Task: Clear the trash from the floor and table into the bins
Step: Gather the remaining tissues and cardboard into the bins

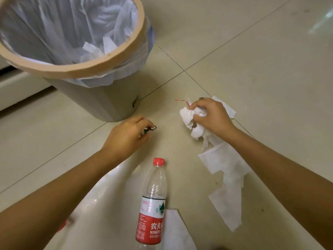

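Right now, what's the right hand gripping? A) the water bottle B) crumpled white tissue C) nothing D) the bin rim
B: the right hand has its fingers curled around crumpled white tissue on the floor, while the water bottle lies untouched nearer the camera.

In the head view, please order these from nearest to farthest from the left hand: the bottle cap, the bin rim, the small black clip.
From the left hand:
1. Black clip, pinched at its fingertips.
2. Bottle cap, below and slightly right.
3. Bin rim, above, at upper left.
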The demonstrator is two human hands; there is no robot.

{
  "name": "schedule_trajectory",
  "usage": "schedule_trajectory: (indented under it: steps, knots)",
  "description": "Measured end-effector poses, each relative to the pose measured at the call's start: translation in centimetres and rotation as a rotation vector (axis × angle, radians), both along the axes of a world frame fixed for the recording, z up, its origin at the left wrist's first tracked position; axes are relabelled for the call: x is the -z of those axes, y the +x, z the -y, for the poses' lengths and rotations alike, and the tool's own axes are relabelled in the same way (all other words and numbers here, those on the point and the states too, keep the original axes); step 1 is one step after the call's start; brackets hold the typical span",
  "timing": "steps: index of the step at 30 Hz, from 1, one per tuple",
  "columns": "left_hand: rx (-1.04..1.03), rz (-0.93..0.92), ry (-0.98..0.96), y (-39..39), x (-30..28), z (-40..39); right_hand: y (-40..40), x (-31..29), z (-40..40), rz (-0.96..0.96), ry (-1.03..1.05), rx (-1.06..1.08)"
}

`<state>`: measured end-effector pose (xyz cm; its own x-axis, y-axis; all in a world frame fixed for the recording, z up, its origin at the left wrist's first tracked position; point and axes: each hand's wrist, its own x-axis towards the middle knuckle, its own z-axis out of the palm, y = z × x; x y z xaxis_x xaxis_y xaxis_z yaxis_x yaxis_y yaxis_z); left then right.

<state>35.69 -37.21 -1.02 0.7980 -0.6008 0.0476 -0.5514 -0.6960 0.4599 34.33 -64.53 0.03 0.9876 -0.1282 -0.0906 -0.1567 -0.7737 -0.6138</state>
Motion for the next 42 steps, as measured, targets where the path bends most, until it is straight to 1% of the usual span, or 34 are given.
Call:
schedule_trajectory:
  steps: [7, 12, 15, 17, 20, 24, 30, 32, 35, 38, 42]
  knots:
    - [-0.023, 0.156, -0.152, 1.2, -7.1, -0.8, 0.4, -7.5, -3.6, 0.220, 0.161, -0.030]
    - [-0.079, 0.349, -0.313, 1.4, -13.1, -1.6, 0.7, -13.2, -5.6, 0.312, 0.256, -0.029]
    - [-0.156, 0.415, -0.409, 2.0, -16.5, -2.4, 1.3, -16.6, -7.0, 0.356, 0.318, -0.041]
    - [-0.244, 0.388, -0.447, 3.2, -17.9, -3.0, 2.2, -18.7, -8.4, 0.389, 0.368, -0.045]
    - [-0.387, 0.275, -0.466, 5.7, -18.6, -4.1, 4.5, -21.1, -11.0, 0.421, 0.435, -0.044]
    - [-0.543, 0.118, -0.512, 7.5, -18.5, -4.9, 8.3, -22.0, -14.8, 0.428, 0.493, -0.024]
    - [-0.523, 0.149, -0.528, 6.9, -18.2, -6.0, 11.6, -22.5, -19.3, 0.470, 0.618, 0.007]
    - [-0.530, 0.122, -0.537, 7.0, -18.1, -6.5, 12.4, -22.7, -20.1, 0.470, 0.589, -0.007]
    - [-0.546, 0.099, -0.497, 7.0, -17.8, -7.3, 13.3, -22.0, -20.6, 0.380, 0.502, -0.063]
    - [-0.544, 0.096, -0.469, 7.0, -17.5, -7.8, 13.3, -20.6, -20.1, 0.309, 0.490, -0.050]
    - [-0.530, 0.093, -0.466, 6.8, -17.7, -7.7, 12.4, -19.3, -19.1, 0.325, 0.330, -0.077]
